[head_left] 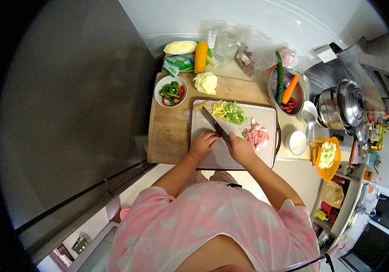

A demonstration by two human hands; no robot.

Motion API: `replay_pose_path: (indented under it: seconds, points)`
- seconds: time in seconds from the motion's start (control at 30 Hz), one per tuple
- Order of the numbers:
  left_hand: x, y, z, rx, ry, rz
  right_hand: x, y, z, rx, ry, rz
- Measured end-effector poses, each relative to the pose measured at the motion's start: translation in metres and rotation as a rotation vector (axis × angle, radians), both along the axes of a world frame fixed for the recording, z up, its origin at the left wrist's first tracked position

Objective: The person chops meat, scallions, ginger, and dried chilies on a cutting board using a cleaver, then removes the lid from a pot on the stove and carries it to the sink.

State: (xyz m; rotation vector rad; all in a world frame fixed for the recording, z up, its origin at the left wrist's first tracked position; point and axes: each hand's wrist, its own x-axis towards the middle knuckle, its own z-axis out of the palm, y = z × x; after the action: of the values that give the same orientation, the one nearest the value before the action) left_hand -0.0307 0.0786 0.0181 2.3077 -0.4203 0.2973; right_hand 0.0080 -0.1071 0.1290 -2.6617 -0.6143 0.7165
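Note:
My right hand is wrapped round the handle of a kitchen knife, its blade slanting up and left over the cutting board. Close to the blade, my left hand rests on the board with its fingers curled together. Something small and dark reddish shows at its fingertips, too small to name. Beyond the blade lie thin yellow strips beside a pile of chopped green pieces. Pink sliced raw meat is heaped at the board's right, with a small pale piece touching its top.
A white bowl of cut green and red peppers stands left; a cabbage piece sits behind the board. At right are a metal bowl with cucumber and carrot, a white bowl, an orange basket and steel pots.

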Motion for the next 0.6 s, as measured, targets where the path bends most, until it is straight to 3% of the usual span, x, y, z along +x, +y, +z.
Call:
replay_pose_path:
  seconds: [0.1, 0.3, 0.47, 0.6]
  points:
    - [-0.001, -0.001, -0.002, 0.020, 0.024, -0.002, 0.002, 0.009, -0.021, 0.044, -0.140, 0.045]
    - [-0.006, -0.002, 0.007, 0.026, 0.119, 0.043, -0.001, 0.021, -0.019, -0.029, -0.003, 0.024]
    - [-0.006, -0.003, -0.018, 0.040, 0.119, 0.063, 0.000, 0.028, -0.017, 0.005, -0.007, 0.004]
    - [-0.010, -0.006, -0.006, 0.093, 0.149, 0.066, -0.001, 0.029, -0.022, 0.017, -0.041, 0.028]
